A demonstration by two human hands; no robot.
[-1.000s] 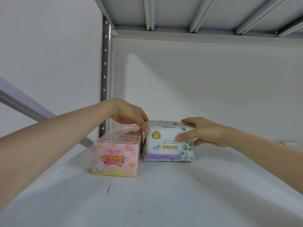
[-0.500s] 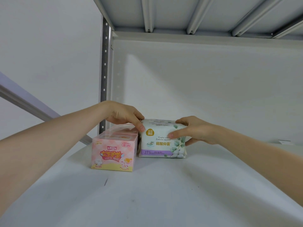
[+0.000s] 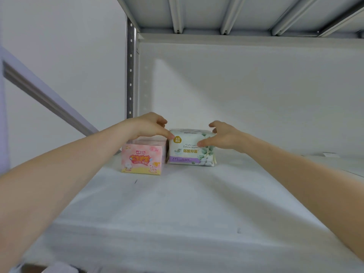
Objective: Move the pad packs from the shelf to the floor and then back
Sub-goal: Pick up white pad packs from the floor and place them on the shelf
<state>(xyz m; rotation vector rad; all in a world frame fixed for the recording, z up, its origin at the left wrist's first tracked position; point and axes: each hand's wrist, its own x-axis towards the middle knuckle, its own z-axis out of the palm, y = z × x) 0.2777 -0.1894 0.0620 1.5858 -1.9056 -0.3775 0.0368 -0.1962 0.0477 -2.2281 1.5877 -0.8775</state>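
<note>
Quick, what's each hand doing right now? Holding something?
Left hand: open, fingertips touching the top left edge of the white pad pack, no grip.
Right hand: open, fingers spread against the pack's right side, not gripping it.

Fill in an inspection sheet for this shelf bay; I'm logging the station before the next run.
Surface: white shelf board, a few small dark marks.
Job's things: pink pad pack and white pad pack stand side by side at the back left, on the shelf.
Clutter: small white item at the far right; too small to identify.
Grippers: left hand and right hand flank the white pack's top with fingers spread; fingertips touch it, no closed grip.
Cables: nothing seen.
Surroundings: perforated upright, ribbed shelf underside, white wall.
</note>
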